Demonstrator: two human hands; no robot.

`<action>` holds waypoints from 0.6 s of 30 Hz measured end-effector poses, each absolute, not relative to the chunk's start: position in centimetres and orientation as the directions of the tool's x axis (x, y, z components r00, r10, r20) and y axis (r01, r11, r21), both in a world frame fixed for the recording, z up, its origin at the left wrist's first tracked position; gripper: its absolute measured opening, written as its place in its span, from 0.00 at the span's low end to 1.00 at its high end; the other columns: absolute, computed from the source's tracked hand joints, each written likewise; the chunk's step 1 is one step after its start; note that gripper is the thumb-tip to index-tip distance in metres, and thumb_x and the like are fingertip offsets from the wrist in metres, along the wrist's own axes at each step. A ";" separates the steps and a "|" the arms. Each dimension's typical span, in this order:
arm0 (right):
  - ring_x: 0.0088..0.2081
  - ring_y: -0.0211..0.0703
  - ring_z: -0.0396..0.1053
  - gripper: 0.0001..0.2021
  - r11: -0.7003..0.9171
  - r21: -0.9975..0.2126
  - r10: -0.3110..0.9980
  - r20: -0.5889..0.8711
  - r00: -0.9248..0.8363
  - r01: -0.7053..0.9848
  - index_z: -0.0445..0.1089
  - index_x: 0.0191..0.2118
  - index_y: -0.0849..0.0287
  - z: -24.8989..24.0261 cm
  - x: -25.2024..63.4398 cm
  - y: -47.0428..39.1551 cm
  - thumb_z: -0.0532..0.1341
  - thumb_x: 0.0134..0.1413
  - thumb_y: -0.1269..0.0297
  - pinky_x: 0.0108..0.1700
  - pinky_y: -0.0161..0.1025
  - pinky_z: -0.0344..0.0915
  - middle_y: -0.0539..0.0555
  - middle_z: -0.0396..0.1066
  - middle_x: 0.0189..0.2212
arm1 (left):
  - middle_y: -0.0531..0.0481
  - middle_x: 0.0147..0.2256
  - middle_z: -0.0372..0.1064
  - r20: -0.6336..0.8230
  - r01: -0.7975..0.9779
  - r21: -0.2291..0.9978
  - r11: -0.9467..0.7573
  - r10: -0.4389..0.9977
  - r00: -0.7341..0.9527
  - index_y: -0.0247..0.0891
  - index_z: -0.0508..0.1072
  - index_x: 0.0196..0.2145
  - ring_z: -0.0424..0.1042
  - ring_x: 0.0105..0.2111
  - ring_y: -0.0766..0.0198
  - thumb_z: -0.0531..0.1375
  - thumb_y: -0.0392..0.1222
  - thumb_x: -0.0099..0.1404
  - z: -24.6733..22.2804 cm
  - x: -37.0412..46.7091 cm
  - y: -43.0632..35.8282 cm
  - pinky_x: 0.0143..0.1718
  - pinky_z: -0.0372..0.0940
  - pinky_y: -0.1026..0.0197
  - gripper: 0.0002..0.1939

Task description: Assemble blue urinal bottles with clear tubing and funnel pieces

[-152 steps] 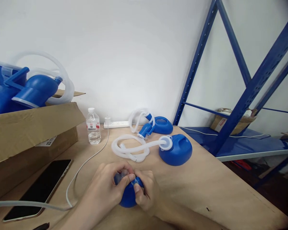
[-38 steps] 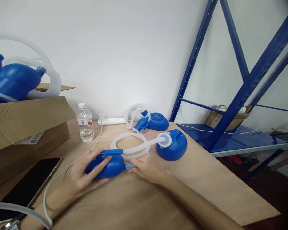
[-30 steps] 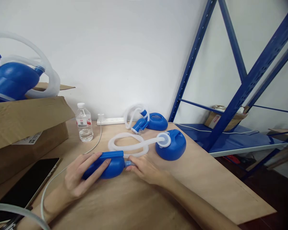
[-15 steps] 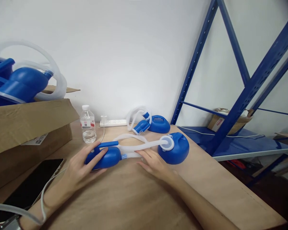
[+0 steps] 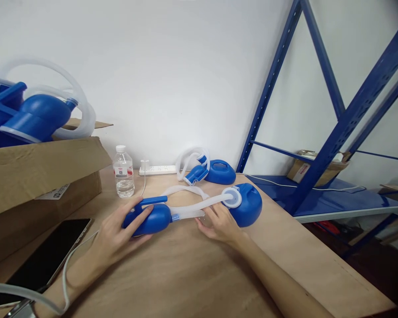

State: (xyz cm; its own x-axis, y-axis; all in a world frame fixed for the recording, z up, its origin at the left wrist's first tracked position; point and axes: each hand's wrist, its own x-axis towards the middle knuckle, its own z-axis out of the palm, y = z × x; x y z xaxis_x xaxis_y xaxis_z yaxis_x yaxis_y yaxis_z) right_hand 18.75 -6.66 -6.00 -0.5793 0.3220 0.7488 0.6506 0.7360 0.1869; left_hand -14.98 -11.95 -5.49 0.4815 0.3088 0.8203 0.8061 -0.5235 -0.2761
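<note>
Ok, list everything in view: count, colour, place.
Rack: 1, blue, right
Table: 1, tan, foreground
Cardboard boxes: 2+, brown, left and on rack
Boxed parts: several, blue, left box
Containers: 2, blue, right of centre
Unboxed spouted parts: 2, blue, centre
Hoses: 3+, whitish, table, left box
Bottle: 1, clear, beside left box
Power strip: 1, white, table rear
Phone: 1, black, lower left
Cables: 2+, pale, table, rack
Wrist item: 1, silvery, lower left
Left hand: 1, on spouted part
Right hand: 1, at hose
</note>
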 end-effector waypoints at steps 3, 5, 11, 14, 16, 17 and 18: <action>0.39 0.53 0.75 0.10 0.774 0.181 0.272 0.770 -0.577 0.607 0.72 0.47 0.60 -5.5 19.0 -6.8 0.60 0.62 0.65 0.40 0.45 0.72 0.61 0.76 0.36 | 0.36 0.61 0.63 0.823 0.809 -0.257 -0.528 0.319 0.470 0.43 0.69 0.61 0.74 0.53 0.45 0.65 0.47 0.67 -5.5 -15.2 -11.9 0.48 0.74 0.50 0.27; 0.39 0.52 0.76 0.09 0.779 0.165 0.279 0.772 -0.571 0.605 0.72 0.47 0.60 -5.4 19.0 -6.9 0.60 0.63 0.67 0.40 0.45 0.72 0.60 0.77 0.36 | 0.36 0.62 0.63 0.825 0.813 -0.243 -0.529 0.329 0.460 0.43 0.69 0.61 0.74 0.53 0.46 0.65 0.47 0.67 -5.4 -15.3 -11.9 0.49 0.74 0.50 0.26; 0.39 0.50 0.78 0.08 0.804 -0.023 0.362 0.812 -0.457 0.595 0.76 0.44 0.57 -5.7 18.5 -6.6 0.59 0.66 0.70 0.42 0.44 0.73 0.58 0.80 0.37 | 0.34 0.60 0.64 0.832 0.816 -0.284 -0.503 0.294 0.471 0.42 0.68 0.62 0.75 0.52 0.46 0.63 0.49 0.68 -4.8 -15.2 -11.9 0.46 0.75 0.51 0.26; 0.37 0.48 0.78 0.07 0.824 -0.238 0.448 0.828 -0.336 0.514 0.79 0.40 0.56 -5.7 17.7 -6.8 0.62 0.65 0.67 0.41 0.43 0.74 0.56 0.81 0.35 | 0.32 0.59 0.64 0.825 0.804 -0.309 -0.508 0.278 0.493 0.38 0.69 0.60 0.75 0.52 0.45 0.64 0.48 0.68 -4.7 -15.1 -11.9 0.46 0.75 0.50 0.26; 0.36 0.48 0.79 0.05 0.810 -0.403 0.544 0.788 -0.288 0.426 0.81 0.38 0.54 -5.5 16.8 -7.3 0.66 0.62 0.65 0.41 0.43 0.75 0.54 0.82 0.34 | 0.31 0.58 0.65 0.820 0.788 -0.329 -0.521 0.256 0.512 0.36 0.70 0.59 0.74 0.52 0.45 0.64 0.47 0.68 -4.9 -14.9 -12.0 0.47 0.74 0.50 0.25; 0.35 0.49 0.79 0.04 0.787 -0.485 0.598 0.751 -0.279 0.380 0.82 0.38 0.54 -5.4 16.2 -7.7 0.67 0.60 0.64 0.42 0.44 0.76 0.54 0.82 0.34 | 0.31 0.58 0.66 0.818 0.780 -0.342 -0.524 0.243 0.522 0.36 0.70 0.59 0.75 0.51 0.45 0.64 0.47 0.68 -5.1 -14.8 -12.1 0.47 0.74 0.50 0.24; 0.36 0.50 0.80 0.05 0.754 -0.565 0.652 0.705 -0.280 0.334 0.82 0.38 0.53 -5.2 15.6 -8.1 0.68 0.59 0.63 0.43 0.45 0.76 0.53 0.83 0.34 | 0.31 0.58 0.66 0.814 0.771 -0.356 -0.527 0.230 0.533 0.36 0.71 0.59 0.75 0.51 0.46 0.64 0.47 0.68 -5.3 -14.6 -12.2 0.47 0.73 0.51 0.24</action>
State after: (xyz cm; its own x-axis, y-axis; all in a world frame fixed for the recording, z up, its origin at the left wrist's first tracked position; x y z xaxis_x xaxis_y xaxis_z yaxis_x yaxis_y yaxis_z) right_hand 15.60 -8.06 -5.23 -0.2800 0.6518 0.7048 0.3340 0.7545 -0.5650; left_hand -14.61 -12.18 -5.32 0.5335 0.2301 0.8139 0.7713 -0.5274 -0.3564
